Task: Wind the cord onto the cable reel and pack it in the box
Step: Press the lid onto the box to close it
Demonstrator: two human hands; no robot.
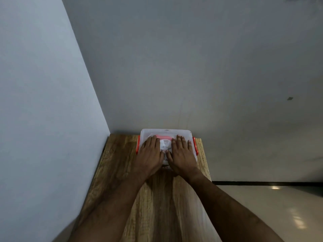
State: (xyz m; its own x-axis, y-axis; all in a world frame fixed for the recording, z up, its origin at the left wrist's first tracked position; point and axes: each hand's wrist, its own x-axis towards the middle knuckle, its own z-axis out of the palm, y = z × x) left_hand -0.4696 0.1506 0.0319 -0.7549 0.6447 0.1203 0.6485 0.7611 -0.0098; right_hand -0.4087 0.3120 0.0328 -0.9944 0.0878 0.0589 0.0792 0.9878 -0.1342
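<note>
A translucent plastic box (167,132) with orange side latches stands at the far end of the wooden table, its lid on. Through the lid a round white cable reel (165,144) with a pink part behind it shows dimly. My left hand (150,152) lies flat on the left half of the lid, fingers spread. My right hand (181,152) lies flat on the right half, fingers pointing to the wall. Both palms rest on the lid and grip nothing. No loose cord is visible.
The narrow wooden table (120,172) sits in a corner, with a grey wall (52,102) along its left side and another behind the box. Its right edge drops to a glossy tiled floor (279,206).
</note>
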